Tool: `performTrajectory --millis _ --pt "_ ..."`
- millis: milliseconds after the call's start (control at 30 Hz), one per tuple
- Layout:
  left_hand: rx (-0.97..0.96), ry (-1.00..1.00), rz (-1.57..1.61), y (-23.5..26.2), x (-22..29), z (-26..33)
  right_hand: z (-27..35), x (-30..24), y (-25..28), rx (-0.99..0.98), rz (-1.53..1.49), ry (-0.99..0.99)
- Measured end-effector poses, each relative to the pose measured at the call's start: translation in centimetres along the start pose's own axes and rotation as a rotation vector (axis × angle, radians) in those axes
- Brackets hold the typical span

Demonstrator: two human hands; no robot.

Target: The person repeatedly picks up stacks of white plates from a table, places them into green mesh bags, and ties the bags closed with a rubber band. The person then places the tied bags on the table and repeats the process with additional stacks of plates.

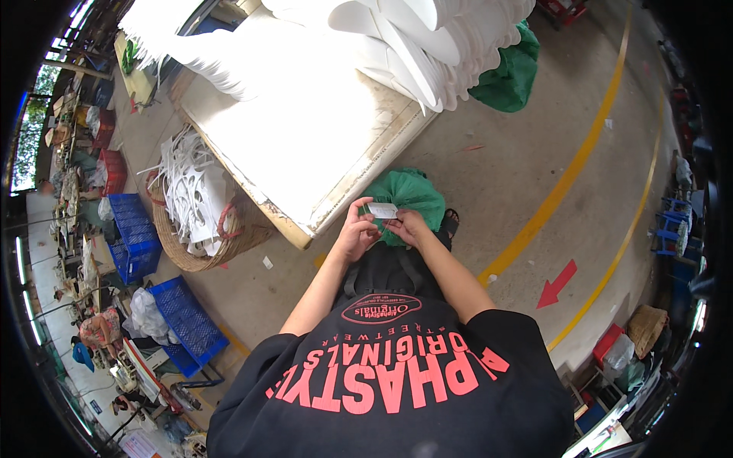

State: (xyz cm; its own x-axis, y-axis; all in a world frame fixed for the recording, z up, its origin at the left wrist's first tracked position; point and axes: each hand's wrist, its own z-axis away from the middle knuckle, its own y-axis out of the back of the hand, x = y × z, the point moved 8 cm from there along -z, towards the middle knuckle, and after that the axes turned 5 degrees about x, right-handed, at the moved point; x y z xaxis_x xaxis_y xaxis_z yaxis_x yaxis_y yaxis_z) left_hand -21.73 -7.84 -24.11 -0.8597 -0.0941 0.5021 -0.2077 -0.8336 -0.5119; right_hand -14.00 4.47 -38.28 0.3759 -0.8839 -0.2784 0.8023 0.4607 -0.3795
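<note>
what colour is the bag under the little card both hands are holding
Green; the bag sits just behind the small white card, clearest in the head view.

The person wears a loose black T-shirt (397, 382) with short sleeves, large coral-pink block lettering and an oval badge printed across the chest, over dark trousers (389, 267), with forearms and hands left bare.

Small white rectangular label (382, 210) pinched between my left hand (356, 235) and right hand (408, 227), right over the tied green bag (408, 195). Second green bag (510, 76) well beyond the first, against the stacked white sheets. Red arrow marking (557, 283) on the floor, right of the first bag.
</note>
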Motion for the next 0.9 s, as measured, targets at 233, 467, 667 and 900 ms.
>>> performTrajectory --millis 233,467,667,900 --pt "0.181 -0.007 -0.014 4.4 -3.3 -3.7 0.0 0.9 1.0 -0.081 0.032 -0.085" --pt "0.321 -0.089 -0.497 6.7 -6.2 -7.1 1.2 1.5 1.8 -0.005 0.263 -0.087" --pt "-0.009 -0.095 -0.527 6.0 -7.0 -7.3 1.3 1.6 2.0 -0.021 0.225 -0.084" --pt "0.101 0.043 -0.644 4.7 -7.1 -7.1 -0.2 1.3 2.2 -0.066 0.288 -0.078"
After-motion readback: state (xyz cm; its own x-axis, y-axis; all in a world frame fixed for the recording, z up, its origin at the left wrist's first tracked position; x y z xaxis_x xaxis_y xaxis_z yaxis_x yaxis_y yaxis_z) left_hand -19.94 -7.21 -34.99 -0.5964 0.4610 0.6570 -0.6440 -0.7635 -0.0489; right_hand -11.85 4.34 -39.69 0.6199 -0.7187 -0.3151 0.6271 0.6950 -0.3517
